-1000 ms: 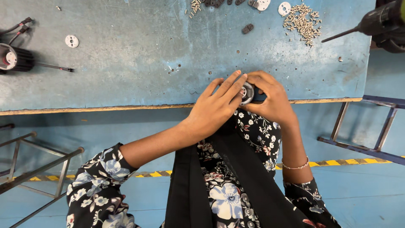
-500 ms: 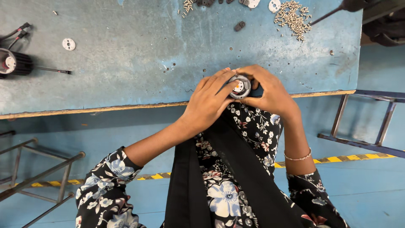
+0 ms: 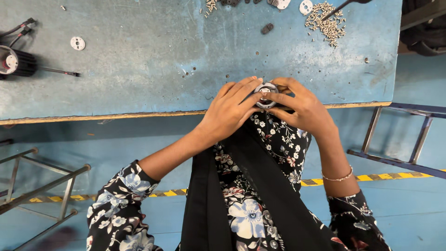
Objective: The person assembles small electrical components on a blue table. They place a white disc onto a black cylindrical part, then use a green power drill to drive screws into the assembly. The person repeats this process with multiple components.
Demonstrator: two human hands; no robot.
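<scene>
— Looking down from the head view, what do the hands have?

— Both are wrapped round a small round metal part (image 3: 266, 94), silver at the rim with a dark centre. It sits just at the near edge of the blue tabletop (image 3: 153, 69), held up in front of the person's chest.

— How is each hand set?

— The left hand (image 3: 231, 109) comes in from the lower left, fingers laid over the left side of the part, its grip clenched on the rim. The right hand (image 3: 304, 106) meets it from the other side, thumb and forefinger pinching the right edge, so that grip is grasping the same piece. The fingertips of the two hands nearly touch above it.

— What else lies on the tabletop?

— At the far right, a heap of small pale screws (image 3: 325, 21), with a dark tool tip (image 3: 341, 5) reaching into it from above. Beside the heap is a white disc (image 3: 305, 6). A little dark piece (image 3: 266, 29) lies alone, nearer the middle. Far left, another white disc with holes (image 3: 77, 43), and at the edge a black finned cylinder (image 3: 14, 62) with thin wires running off it.

— And below?

— Floral sleeves, a black scarf hanging down the middle, a thin bracelet (image 3: 337, 178) on the right wrist, a blue floor with a yellow-and-black stripe (image 3: 371, 177), and metal frames at both sides.
</scene>
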